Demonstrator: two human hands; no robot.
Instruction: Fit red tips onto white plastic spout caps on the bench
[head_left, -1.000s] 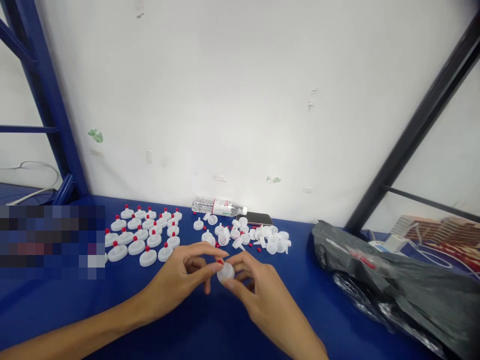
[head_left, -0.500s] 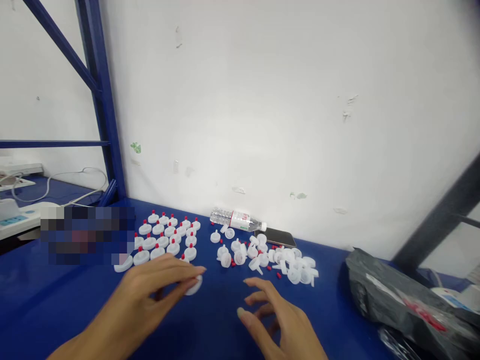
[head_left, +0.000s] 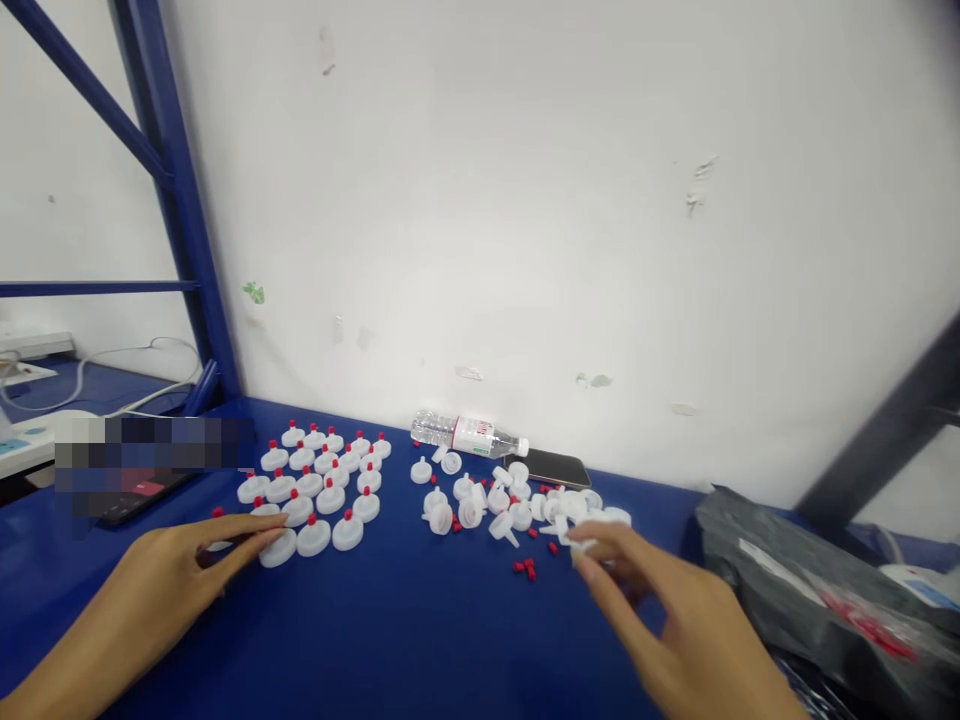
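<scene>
My left hand (head_left: 184, 565) is at the near left end of the group, thumb and fingers closed on a white nozzle cap (head_left: 277, 548) that rests on the table. Beside it stand several white nozzle caps (head_left: 313, 537) in loose rows, upright with red tips. At the right end of a heap of loose white nozzle caps (head_left: 471, 512), my right hand (head_left: 667, 600) has its thumb and fingertips pinched on a white cap's spout (head_left: 582, 546), the rest partly hidden. Small red tips (head_left: 527, 568) lie on the blue table between the hands, and more are scattered among the heap.
A clear water bottle (head_left: 471, 436) lies against the wall, with a dark phone (head_left: 551, 468) beside it. A grey plastic bag (head_left: 795, 570) occupies the right side. At far left are a blurred-out dark object (head_left: 150, 485), a white power strip (head_left: 37, 435) and cables.
My left hand has moved left with its cap, setting it down by the rows. The right hand has moved right to the heap and closed on a cap. The camera view has shifted slightly.
</scene>
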